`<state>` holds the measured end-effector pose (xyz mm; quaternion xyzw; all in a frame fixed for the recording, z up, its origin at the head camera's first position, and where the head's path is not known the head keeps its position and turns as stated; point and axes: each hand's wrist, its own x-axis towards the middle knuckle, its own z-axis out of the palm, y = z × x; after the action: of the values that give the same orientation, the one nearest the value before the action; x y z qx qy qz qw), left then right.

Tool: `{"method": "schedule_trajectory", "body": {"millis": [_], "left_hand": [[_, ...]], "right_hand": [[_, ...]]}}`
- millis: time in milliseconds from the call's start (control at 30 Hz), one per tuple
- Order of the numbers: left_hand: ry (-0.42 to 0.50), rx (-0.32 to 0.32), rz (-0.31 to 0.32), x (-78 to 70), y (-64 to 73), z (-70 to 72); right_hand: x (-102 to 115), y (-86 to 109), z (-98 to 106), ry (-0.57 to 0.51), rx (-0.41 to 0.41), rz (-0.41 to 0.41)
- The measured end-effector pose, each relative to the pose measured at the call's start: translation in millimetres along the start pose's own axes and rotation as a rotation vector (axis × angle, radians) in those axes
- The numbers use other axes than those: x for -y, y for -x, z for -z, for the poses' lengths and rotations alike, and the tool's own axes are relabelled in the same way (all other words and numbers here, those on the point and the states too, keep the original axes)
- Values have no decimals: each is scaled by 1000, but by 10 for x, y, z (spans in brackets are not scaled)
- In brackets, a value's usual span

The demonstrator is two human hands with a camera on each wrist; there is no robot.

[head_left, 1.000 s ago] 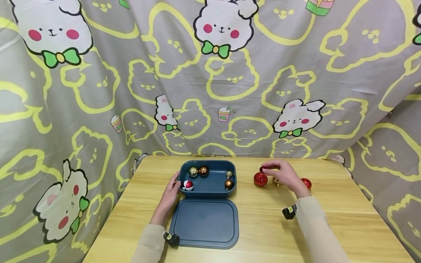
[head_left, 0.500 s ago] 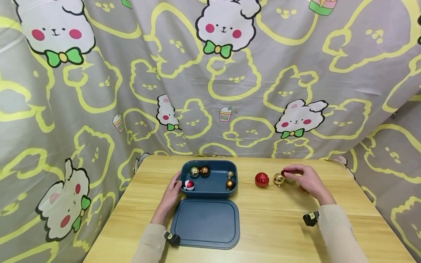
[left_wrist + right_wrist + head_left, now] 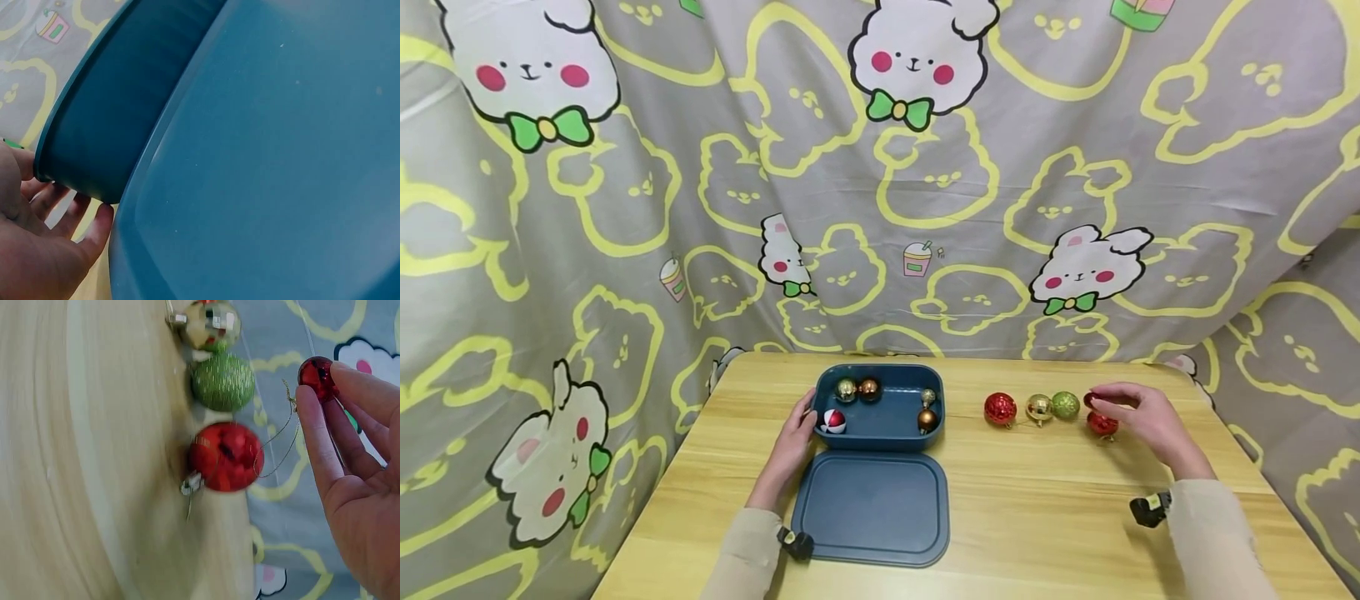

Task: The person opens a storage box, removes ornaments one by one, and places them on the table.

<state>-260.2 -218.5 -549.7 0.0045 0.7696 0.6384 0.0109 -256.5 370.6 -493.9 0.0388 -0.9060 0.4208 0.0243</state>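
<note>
In the head view, my left hand (image 3: 792, 435) holds the left end of a dark blue plastic box (image 3: 880, 442); its fingertips are at the rim and outer wall in the left wrist view. Inside lie a red-and-white bauble (image 3: 833, 421), a gold one (image 3: 846, 390), a copper one (image 3: 869, 390), an orange-gold one (image 3: 927, 420) and a small gold one (image 3: 928, 397). My right hand (image 3: 1150, 421) pinches a small shiny red Christmas bauble (image 3: 317, 378), its gold string loop dangling. A larger red bauble (image 3: 226, 456) rests on the table just below that hand.
Left of that larger bauble, a green glitter bauble (image 3: 1065, 405), a gold bauble (image 3: 1039, 407) and a red glitter bauble (image 3: 1000, 409) form a row. The flat blue lid (image 3: 872, 508) lies in front of the box. A patterned curtain (image 3: 955, 325) hangs behind the wooden table (image 3: 1037, 517).
My right hand has moved right along the row with the small red bauble, uncovering the gold and green baubles. My left hand stays at the box.
</note>
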Motion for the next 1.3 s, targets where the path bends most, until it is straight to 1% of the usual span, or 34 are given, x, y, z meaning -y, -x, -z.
{"method": "schedule_trajectory", "body": {"millis": [100,233,400,433,500,633,667,700,833,1067,1300], "left_hand": [[7,-4,4,3,-7,-6],[2,-5,7,1,-13,-8],[-9,1,1,-14,-2,-4],[-5,8,7,-55,14,-2],[-5,9,11,-56,24,5],[-16,9,7,-36,21,22],[-20,4,2,9,3,23],[-19,5,2,12,-3,22],[-10,14,-5,13,-8,12],[-13,11,-4,22,-8,9],[-2,11,-11,21,-12,5]], "right_hand": [[-101,32,58,15,-3,-27],[-209,72,114,-1,3,-51],[-334,121,180,-14,-29,-51],[-364,129,190,-14,-39,-50],[-425,133,201,-23,-50,-50],[-527,147,185,-42,-73,-67],[-543,153,178,-42,-79,-74],[-552,162,174,-44,-85,-77],[-585,185,168,-13,-101,-95],[-677,192,122,35,-109,-118],[-708,195,77,28,-101,-135]]}}
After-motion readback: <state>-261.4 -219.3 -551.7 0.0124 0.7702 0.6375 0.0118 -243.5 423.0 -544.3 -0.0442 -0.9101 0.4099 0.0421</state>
